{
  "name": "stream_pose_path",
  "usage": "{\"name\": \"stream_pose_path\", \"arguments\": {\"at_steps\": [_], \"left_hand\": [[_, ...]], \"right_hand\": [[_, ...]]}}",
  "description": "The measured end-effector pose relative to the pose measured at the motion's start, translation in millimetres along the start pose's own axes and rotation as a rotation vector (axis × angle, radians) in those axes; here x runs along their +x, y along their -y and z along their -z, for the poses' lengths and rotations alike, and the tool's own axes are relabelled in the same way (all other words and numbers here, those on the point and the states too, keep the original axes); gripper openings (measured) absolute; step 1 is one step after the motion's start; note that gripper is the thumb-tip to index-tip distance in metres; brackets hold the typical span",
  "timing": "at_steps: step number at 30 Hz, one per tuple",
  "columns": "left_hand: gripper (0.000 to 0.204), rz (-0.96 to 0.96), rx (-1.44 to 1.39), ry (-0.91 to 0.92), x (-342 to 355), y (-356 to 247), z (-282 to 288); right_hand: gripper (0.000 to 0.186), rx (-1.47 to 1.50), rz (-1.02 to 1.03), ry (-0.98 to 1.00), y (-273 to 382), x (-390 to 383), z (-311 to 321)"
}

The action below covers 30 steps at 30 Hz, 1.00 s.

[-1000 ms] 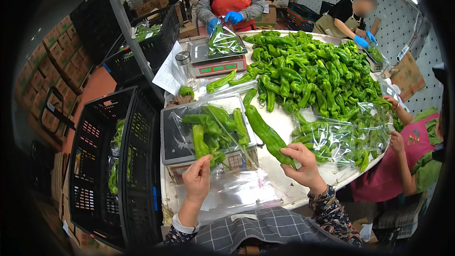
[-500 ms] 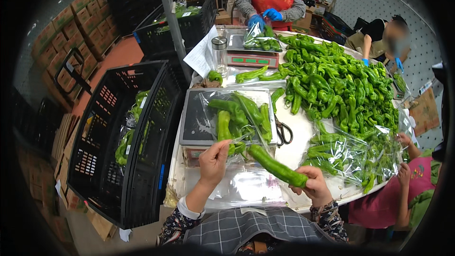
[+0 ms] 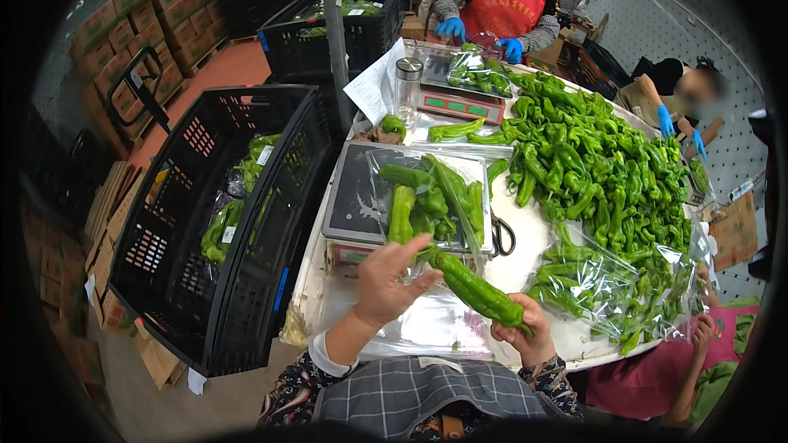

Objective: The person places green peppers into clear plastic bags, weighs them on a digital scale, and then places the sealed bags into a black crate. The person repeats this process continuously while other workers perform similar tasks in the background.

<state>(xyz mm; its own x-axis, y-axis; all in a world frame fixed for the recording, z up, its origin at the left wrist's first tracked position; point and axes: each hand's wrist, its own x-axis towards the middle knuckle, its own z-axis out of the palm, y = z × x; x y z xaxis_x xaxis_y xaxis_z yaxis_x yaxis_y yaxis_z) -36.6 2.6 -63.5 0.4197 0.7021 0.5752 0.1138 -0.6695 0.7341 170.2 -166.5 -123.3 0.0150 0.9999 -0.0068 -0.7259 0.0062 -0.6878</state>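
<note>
My right hand (image 3: pixel 526 330) grips the lower end of a long green pepper (image 3: pixel 480 289), which slants up and left over the table's near edge. Close to the pepper's stem end is my left hand (image 3: pixel 392 279), its fingers and thumb apart and holding nothing. Just beyond, a clear plastic bag of green peppers (image 3: pixel 403 213) lies on a scale with a dark plate (image 3: pixel 353 197). Dark-handled scissors (image 3: pixel 502 238) rest at the scale's right side. Clear plastic film (image 3: pixel 439 330) covers the table in front of the scale.
A large heap of green peppers (image 3: pixel 587 156) fills the table's right side, with bagged peppers (image 3: pixel 579 275) nearer me. A black crate (image 3: pixel 283 234) stands at left. Across the table, a co-worker's blue-gloved hand (image 3: pixel 513 51) is beside another scale (image 3: pixel 460 104). A glass jar (image 3: pixel 407 86) stands nearby.
My left hand has opened from a pinch near the bag's mouth and lifted slightly. My right hand still holds the pepper. The whole view has shifted a little.
</note>
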Motion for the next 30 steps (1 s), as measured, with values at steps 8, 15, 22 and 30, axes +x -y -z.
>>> {"name": "stream_pose_path", "arguments": {"at_steps": [8,15,22,30], "left_hand": [[0.012,0.05,-0.313,0.036,-15,-9,2],[0.027,-0.319,-0.033,0.035,-35,-9,16],[0.015,0.083,0.395,0.053,-26,20,3],[0.019,-0.025,0.368,0.093,-22,18,-2]], "right_hand": [[0.042,-0.093,0.016,-0.062,2,-19,5],[0.038,-0.2,-0.105,-0.104,3,-8,-14],[0.033,-0.305,-0.022,-0.239,-47,86,-48],[0.051,-0.997,0.253,-0.372,-57,164,-29]]}}
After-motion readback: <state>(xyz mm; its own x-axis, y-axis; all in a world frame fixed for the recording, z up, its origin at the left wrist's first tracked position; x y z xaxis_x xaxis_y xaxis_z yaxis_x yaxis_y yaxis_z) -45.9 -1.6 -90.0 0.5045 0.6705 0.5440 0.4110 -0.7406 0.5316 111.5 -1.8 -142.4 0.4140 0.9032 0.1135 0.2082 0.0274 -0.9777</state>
